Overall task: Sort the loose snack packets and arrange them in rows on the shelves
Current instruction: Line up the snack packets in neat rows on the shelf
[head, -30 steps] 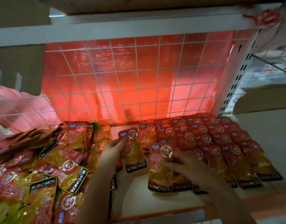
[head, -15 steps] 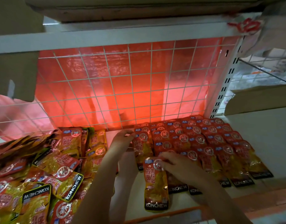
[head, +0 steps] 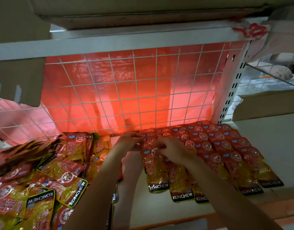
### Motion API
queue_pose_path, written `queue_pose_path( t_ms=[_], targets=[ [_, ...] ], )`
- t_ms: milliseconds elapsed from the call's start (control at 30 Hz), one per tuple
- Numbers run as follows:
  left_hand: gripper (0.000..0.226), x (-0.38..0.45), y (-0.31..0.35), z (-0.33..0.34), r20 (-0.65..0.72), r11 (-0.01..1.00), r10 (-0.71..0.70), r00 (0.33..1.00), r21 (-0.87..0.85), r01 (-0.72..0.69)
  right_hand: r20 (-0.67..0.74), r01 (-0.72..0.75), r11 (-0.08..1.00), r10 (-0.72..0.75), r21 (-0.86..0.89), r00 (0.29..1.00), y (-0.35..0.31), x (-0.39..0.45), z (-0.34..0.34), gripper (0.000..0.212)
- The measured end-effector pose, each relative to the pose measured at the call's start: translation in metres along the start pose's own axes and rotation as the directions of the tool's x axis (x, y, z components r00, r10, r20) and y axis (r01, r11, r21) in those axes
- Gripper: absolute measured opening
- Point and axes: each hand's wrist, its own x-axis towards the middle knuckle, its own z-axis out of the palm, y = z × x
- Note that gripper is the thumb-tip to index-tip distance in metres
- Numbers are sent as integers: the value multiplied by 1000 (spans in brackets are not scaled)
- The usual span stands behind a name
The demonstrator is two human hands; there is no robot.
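Note:
Red and yellow KONCHEW snack packets lie in overlapping rows [head: 225, 150] on the right part of the white shelf [head: 134, 196]. A loose heap of the same packets [head: 43, 176] fills the left side. My left hand [head: 129, 140] pinches the top of a packet at the left end of the rows, close to the wire back. My right hand [head: 171, 150] grips the top edge of the front-left packet [head: 157, 173], which lies flat over its neighbours. The two hands almost touch each other.
A white wire grid [head: 126, 90] with red plastic behind it closes the shelf's back. A shelf board [head: 109, 40] and cardboard boxes hang overhead. A slotted white upright [head: 232, 90] stands at the right, with a cardboard box [head: 265, 105] beyond it.
My left hand has carried its packet rightward to the rows' back left end. My right hand has slid the front packet up and back into the rows. The camera has tilted downward.

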Motion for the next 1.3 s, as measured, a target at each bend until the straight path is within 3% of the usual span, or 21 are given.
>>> queue_pose_path(
  t_ms=[200, 400, 600, 767, 933, 1167, 1300],
  targets=[
    [7, 2, 1, 1, 1, 999, 15, 1000, 48, -15, -28, -15, 995, 12, -94, 1000, 1, 17, 3, 26],
    [17, 2, -2, 1, -10, 993, 59, 998, 108, -58, -15, -11, 993, 9, -115, 1000, 4, 18, 2, 23],
    [19, -4, -10, -9, -108, 918, 195, 975, 369, -143, -57, 41, 989, -50, -144, 997, 3, 15, -1, 24],
    [21, -49, -31, -41, -225, 812, 351, 909, 556, -176, -95, 147, 982, -159, -119, 983, -22, 18, 11, 25],
    [21, -97, -61, -82, -437, 761, 435, 787, 645, -63, 132, 241, 962, -224, -127, 966, -55, 27, 60, 32],
    [25, -118, -82, -144, -675, 770, 414, 611, 617, 160, 341, 262, 920, -156, -291, 927, -80, 27, 105, 57],
    [39, -113, -90, -169, -749, 832, 301, 591, 508, 220, 352, 220, 939, -119, -265, 929, -82, 32, 104, 60]
  ],
)
